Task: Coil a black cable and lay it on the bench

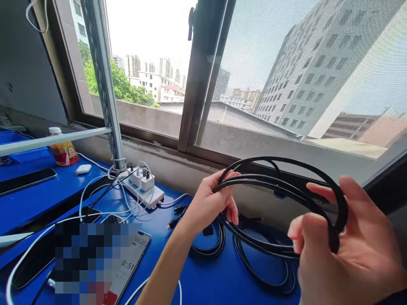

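A black cable point(270, 180), wound into loose loops, is held up between my two hands above the blue table. My left hand point(219, 197) closes around the loops at their left side, fingers curled downward. At the right side, my right hand point(343, 237) grips the coil between thumb and palm, with some fingers raised behind it. Beneath them, a second coiled black cable point(210, 254) rests on the table, its connectors point(178, 216) near my left forearm. Another black coil point(286, 288) lies below the held loops, partly covered by them.
A white power strip point(149, 197) with plugged chargers and tangled white cords stands by the metal post point(103, 84). A phone point(130, 262) showing 0:51 lies at front left. Farther left are a dark phone point(28, 181), a white case point(83, 169) and a bottle point(63, 150). A window rises behind.
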Available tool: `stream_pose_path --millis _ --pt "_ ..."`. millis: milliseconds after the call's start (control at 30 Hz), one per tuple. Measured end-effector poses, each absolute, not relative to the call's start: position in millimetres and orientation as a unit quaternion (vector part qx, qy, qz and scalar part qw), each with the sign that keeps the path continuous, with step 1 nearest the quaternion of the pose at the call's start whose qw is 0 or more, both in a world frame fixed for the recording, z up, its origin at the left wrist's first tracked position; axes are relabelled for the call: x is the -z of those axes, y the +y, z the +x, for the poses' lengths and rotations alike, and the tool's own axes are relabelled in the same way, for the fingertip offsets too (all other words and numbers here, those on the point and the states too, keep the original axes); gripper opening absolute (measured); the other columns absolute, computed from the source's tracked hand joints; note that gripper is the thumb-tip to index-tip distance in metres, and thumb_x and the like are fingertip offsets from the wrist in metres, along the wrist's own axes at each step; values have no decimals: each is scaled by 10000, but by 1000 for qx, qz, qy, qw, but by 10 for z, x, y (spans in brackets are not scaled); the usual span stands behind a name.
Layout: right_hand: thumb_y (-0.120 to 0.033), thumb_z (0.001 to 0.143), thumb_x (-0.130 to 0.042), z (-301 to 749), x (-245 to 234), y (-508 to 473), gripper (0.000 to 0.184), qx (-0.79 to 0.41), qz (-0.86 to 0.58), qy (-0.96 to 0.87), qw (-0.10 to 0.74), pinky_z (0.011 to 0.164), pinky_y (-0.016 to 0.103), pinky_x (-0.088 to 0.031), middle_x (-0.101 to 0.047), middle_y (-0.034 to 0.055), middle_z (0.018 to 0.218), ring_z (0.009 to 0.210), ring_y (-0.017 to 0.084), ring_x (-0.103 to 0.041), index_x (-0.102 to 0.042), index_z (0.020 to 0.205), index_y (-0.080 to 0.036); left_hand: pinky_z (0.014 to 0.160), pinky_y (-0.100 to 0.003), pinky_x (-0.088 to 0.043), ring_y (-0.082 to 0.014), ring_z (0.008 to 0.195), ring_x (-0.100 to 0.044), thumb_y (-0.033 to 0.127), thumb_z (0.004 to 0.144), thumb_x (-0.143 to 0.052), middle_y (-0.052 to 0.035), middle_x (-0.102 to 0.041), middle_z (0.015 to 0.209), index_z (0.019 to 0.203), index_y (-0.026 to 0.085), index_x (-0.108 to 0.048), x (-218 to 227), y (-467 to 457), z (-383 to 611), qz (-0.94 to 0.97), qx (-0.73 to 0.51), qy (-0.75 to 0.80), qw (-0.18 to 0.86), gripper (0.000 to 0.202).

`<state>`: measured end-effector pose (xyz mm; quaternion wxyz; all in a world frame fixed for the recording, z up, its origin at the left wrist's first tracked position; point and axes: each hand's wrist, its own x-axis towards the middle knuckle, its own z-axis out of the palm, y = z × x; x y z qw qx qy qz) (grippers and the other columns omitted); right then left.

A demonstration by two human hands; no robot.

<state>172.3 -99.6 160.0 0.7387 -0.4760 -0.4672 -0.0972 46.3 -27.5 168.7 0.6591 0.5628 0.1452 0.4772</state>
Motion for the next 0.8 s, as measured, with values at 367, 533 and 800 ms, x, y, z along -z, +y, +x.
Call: stream_pose_path --millis 367,533,800 --pt "-382 706 -781 1632 -1686 -1031 361 90 -482 -369 790 323 201 -280 -573 -18 679 388 42 -408 -697 1001 -192 379 -183 -410 -68 338 -443 463 789 -658 91 -431 405 888 181 -643 -1713 -336 381 602 -438 126 656 299" --pt "-366 719 -778 1648 -1656 -1003 314 83 -479 -391 782 322 193 -284 -593 -16 663 376 51 -433 -673 939 -169 325 -171 -343 -46 301 -383 468 705 -727 109 -417 400 715 194 -546 -1728 -330 421 601 -478 145 624 329" --pt "-338 770 -744 1690 -1638 -981 224 89 -476 -445 753 369 180 -329 -606 -24 680 395 38 -446 -665 904 -177 286 -155 -231 -50 240 -353 677 740 -591 129 -337 339 709 209 -499 -1714 -320 384 598 -445 131 653 477"
